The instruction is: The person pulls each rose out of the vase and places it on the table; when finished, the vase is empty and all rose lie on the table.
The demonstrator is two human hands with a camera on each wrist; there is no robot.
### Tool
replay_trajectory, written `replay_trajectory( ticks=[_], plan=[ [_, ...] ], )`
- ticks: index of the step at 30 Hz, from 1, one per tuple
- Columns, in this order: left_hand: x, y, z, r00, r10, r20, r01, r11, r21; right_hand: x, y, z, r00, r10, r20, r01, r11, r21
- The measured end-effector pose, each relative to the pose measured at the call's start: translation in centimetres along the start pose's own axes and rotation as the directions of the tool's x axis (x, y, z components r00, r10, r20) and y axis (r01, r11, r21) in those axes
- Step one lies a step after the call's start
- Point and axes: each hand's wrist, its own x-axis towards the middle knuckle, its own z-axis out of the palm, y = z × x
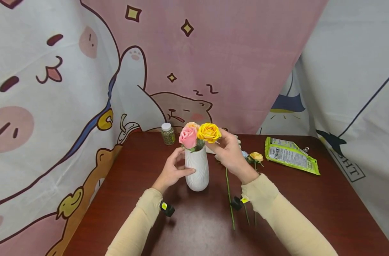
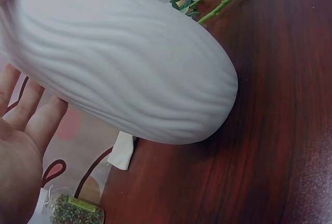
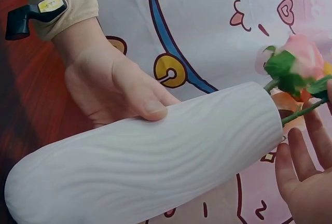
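Note:
A white ribbed vase stands upright on the table, holding a pink rose and a peach rose at its mouth. My left hand grips the vase's left side, its thumb lying against the front. With my right hand I hold a yellow rose just under its bloom, above the rim. A green stem runs from the vase mouth to the right hand's fingers in the right wrist view. In the left wrist view the vase hides part of the left fingers.
A white-capped jar of small grains stands at the back left. Right of the vase lie several cut flowers, including a yellow-orange one, with long stems. A green-and-silver packet lies farther right. Printed cloth surrounds the table.

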Motion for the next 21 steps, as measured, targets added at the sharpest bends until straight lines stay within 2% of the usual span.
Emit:
replay_trajectory(
  ticks=[5, 9, 16, 21],
  plan=[
    [0.01, -0.07, -0.02, 1.0, -0.004, -0.007, 0.004, 1.0, -0.001, 0.35, -0.18, 0.02, 0.999, -0.009, -0.041, 0.012, 0.998, 0.063],
    [-0.01, -0.37, -0.06, 1.0, -0.001, -0.009, 0.001, 1.0, -0.004, 0.54, -0.29, -0.02, 0.998, -0.007, -0.062, 0.012, 0.997, 0.075],
    [0.06, -0.74, -0.21, 1.0, 0.022, 0.003, -0.022, 1.0, -0.005, 0.61, -0.37, 0.04, 0.998, -0.011, -0.069, 0.016, 0.998, 0.062],
    [0.05, -0.73, -0.31, 0.999, 0.031, 0.007, -0.031, 1.0, 0.004, 0.69, -0.39, 0.08, 0.998, -0.002, -0.057, 0.007, 0.995, 0.098]
  ],
)
